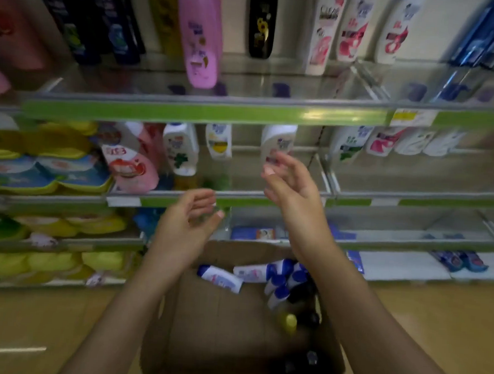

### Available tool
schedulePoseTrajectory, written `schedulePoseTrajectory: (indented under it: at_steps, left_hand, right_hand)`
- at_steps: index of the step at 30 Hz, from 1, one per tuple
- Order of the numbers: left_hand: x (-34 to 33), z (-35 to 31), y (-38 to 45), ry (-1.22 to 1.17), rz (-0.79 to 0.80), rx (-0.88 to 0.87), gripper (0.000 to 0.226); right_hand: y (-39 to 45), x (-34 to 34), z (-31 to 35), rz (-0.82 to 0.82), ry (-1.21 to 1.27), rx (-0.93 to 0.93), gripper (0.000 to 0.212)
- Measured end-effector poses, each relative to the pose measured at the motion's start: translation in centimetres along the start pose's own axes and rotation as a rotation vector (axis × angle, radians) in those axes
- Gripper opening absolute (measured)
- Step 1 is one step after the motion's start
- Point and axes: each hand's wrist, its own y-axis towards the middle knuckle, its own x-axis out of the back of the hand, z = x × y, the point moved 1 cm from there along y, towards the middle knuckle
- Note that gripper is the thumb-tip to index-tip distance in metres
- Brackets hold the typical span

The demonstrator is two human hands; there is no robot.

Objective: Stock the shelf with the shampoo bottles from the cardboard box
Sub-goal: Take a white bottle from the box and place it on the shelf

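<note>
The cardboard box [220, 324] sat on the floor below you, open at the top, its far flap against the lowest shelf edge. White shampoo bottles with blue caps [277, 278] lay jumbled along its right side and far end, one white bottle [220, 277] lying flat near the far wall, plus a yellow cap [289, 322] and dark caps closer in; the box's left half showed bare cardboard. Your left hand [188, 223] hovered above the box, fingers loosely spread, holding nothing. Your right hand [286, 183] was higher, in front of the middle shelf [239, 199], fingers relaxed and apart, also holding nothing; motion blur softened the fingertips. That shelf had open room between a white bottle with yellow label [219, 140] and a white bottle [277, 142] just behind your right fingers. The upper shelf's green edge strip [204, 113] ran above both hands.
</note>
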Motion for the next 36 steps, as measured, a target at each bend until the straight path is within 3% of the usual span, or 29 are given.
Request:
schedulePoseTrajectory:
  at_steps: [7,15,31,36]
  left_hand:
    - [2.9,10.6,-6.7,0.016,-0.006,0.250,0.026]
    - [1.9,16.7,-8.8,0.042,-0.039,0.440,0.028]
    - [-4.3,30.4,-5.4,0.078,-0.094,0.743,0.027]
    - [-5.4,34.2,-4.0,0.061,-0.091,0.781,0.027]
  right_hand:
    - [-5.5,-3.0,-7.3,-0.004,-0.049,-0.195,0.029]
    - [-7.2,-2.5,-15.7,-0.015,-0.114,-0.437,0.028]
    - [-2.6,0.5,-36.0,-0.146,-0.203,-0.903,0.026]
    - [-0.3,-0.1,-42.3,-0.175,-0.184,-0.951,0.028]
